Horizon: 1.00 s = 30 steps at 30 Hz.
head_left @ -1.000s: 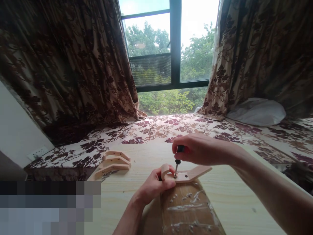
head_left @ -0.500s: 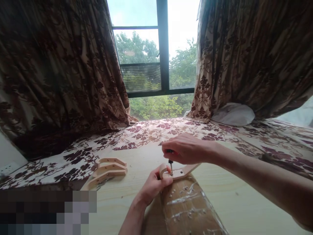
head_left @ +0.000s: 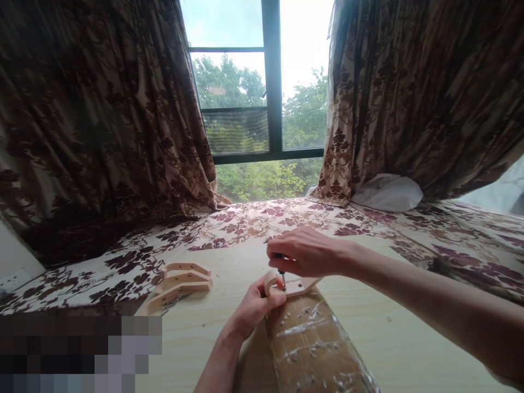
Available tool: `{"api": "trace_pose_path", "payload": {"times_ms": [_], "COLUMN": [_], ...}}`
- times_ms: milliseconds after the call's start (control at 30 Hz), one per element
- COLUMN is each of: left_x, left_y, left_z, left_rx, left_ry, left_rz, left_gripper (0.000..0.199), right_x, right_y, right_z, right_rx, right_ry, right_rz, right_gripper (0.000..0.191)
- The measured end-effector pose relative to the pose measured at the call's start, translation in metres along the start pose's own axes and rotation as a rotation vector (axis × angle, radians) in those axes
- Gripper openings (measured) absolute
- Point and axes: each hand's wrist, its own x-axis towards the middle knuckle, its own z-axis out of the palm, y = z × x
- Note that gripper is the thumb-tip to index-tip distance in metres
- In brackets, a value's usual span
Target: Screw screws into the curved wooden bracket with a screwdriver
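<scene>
My right hand (head_left: 301, 252) is wrapped round the dark handle of a screwdriver (head_left: 283, 273), its metal shaft pointing down at a pale wooden hook (head_left: 297, 289). The tip meets the wood near the hook's curled end; whether a screw sits under it is too small to tell. My left hand (head_left: 260, 300) pinches that curled end between thumb and fingers. Beneath the hook lies a long brown cardboard box (head_left: 315, 338) wrapped in clear tape, with small screws or holes scattered over its top. Part of the hook is hidden behind my right hand.
Several similar wooden pieces (head_left: 184, 284) with dark holes stand at the left of the pale wooden tabletop (head_left: 413, 333). A flowered cloth (head_left: 262, 218) spreads beyond it, below the window. A white plastic bag (head_left: 388, 192) rests by the right curtain (head_left: 380, 98).
My right hand has shifted slightly left and down with the screwdriver. The hook's far end appears slightly lower and farther left, while my left hand keeps its pinch.
</scene>
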Motion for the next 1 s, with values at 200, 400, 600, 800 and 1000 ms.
{"api": "trace_pose_path", "payload": {"times_ms": [200, 400, 600, 800, 1000], "left_x": [0.000, -0.001, -0.001, -0.002, -0.003], "left_y": [0.000, 0.000, 0.000, 0.003, 0.007], "left_z": [0.000, 0.000, -0.001, 0.000, 0.002], "left_rx": [-0.001, -0.013, -0.013, -0.019, -0.036], "left_ry": [-0.003, -0.004, 0.001, 0.001, 0.001], "left_rz": [-0.006, 0.002, -0.007, -0.027, -0.039], "left_gripper": [0.033, 0.033, 0.033, 0.036, 0.037], "right_x": [0.007, 0.004, 0.007, 0.002, -0.002], "right_y": [0.005, 0.007, 0.009, 0.013, 0.019], "right_z": [0.008, 0.001, 0.007, -0.008, -0.015], "right_rx": [-0.043, -0.010, -0.006, 0.079, 0.225], "right_ry": [0.075, 0.039, 0.077, 0.010, -0.056], "right_rz": [0.171, 0.058, 0.149, 0.127, 0.047], "right_gripper": [0.027, 0.022, 0.025, 0.016, 0.018]}}
